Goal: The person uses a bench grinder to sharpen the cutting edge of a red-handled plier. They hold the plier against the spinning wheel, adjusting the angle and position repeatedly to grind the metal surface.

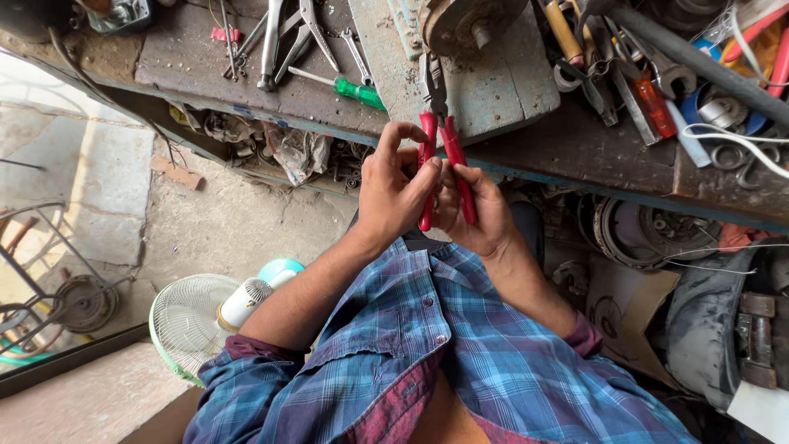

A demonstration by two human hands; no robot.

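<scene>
— Fingers, what are they doing?
— Both hands grip the red-handled pliers (pixel 440 156): left hand (pixel 393 193) curled round one handle, right hand (pixel 477 210) round the other, held just before the workbench (pixel 575 148) edge.
— Nearby?
— Green screwdriver (pixel 355 90) on the bench, white fan (pixel 197 316) on the floor below.

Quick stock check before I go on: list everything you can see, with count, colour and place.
pliers: one, red handles, held in both hands at the bench edge
screwdriver: one, green handle, on the workbench
wrenches and tongs: several, bare metal, bench top left
metal block: one, pale blue, bench centre
tool pile: many, mixed colours, bench right
fan: one, white and green, on the floor, lower left
left hand: on one handle
right hand: on the other handle
</scene>
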